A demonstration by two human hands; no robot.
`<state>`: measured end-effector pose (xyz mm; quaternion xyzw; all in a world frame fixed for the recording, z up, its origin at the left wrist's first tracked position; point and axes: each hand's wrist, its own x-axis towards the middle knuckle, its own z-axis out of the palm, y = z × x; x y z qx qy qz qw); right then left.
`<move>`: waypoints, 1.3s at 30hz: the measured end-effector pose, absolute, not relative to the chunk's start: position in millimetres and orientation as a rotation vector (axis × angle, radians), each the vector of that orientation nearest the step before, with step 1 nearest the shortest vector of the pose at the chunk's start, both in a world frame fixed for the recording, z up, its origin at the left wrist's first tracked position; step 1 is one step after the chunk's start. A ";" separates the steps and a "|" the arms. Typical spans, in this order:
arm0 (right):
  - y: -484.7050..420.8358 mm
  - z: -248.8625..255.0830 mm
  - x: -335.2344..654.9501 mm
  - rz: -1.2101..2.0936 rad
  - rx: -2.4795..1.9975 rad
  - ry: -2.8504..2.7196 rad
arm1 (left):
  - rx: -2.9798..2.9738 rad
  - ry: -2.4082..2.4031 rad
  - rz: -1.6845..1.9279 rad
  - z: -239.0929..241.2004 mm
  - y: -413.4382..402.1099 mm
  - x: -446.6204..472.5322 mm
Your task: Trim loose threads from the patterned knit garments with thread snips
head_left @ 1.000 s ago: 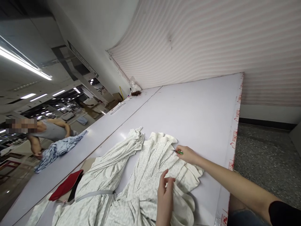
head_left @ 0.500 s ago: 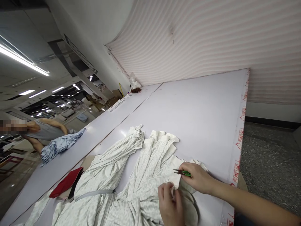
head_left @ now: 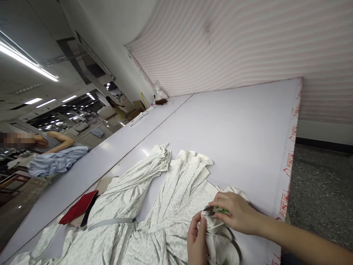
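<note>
1. The right hand (head_left: 235, 215) holds small green-handled thread snips (head_left: 213, 210), fingers curled around the handle, with the dark blades pointing left toward the cloth.
2. The left hand (head_left: 197, 241) pinches a fold of the white patterned garment (head_left: 165, 206) between thumb and fingers, just below the blade tips; the snips touch or nearly touch the pinched edge, and which of the two cannot be told.
3. The garment lies spread on the near part of the white worktable (head_left: 234, 125), close to the table's right edge, which is marked with red print. Its two long gathered parts fan away from the person, and their hemmed ends lie toward the table's middle.
4. A grey band (head_left: 111, 222) runs across the garment's left part.
5. A red piece of cloth (head_left: 78, 211) lies on the table left of the garment, on top of a beige sheet and something dark.
6. Far off along the table, near the striped wall, stands a clear bag (head_left: 160, 95) with something brown in it.
7. At the left, beyond the table, another person (head_left: 52, 140) bends over a heap of light blue cloth (head_left: 52, 163).
</note>
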<state>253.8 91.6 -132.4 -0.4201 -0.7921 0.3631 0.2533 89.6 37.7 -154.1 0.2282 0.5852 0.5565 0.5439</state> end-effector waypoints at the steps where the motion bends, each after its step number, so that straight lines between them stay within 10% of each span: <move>1: 90.6 -132.4 253.1 0.973 -1.137 -2.159 | 0.567 1.400 1.331 -154.3 37.5 90.6; 17: 82.6 -131.4 249.9 1.140 -1.111 -1.908 | 0.730 1.492 1.310 -167.5 34.5 90.5; 29: 80.0 -126.2 263.5 1.313 -1.105 -1.878 | 2.081 1.766 1.824 -177.1 24.4 85.8; 39: 105.4 -136.1 251.8 1.141 -1.434 -1.880 | 1.354 1.694 1.508 -162.1 19.7 83.3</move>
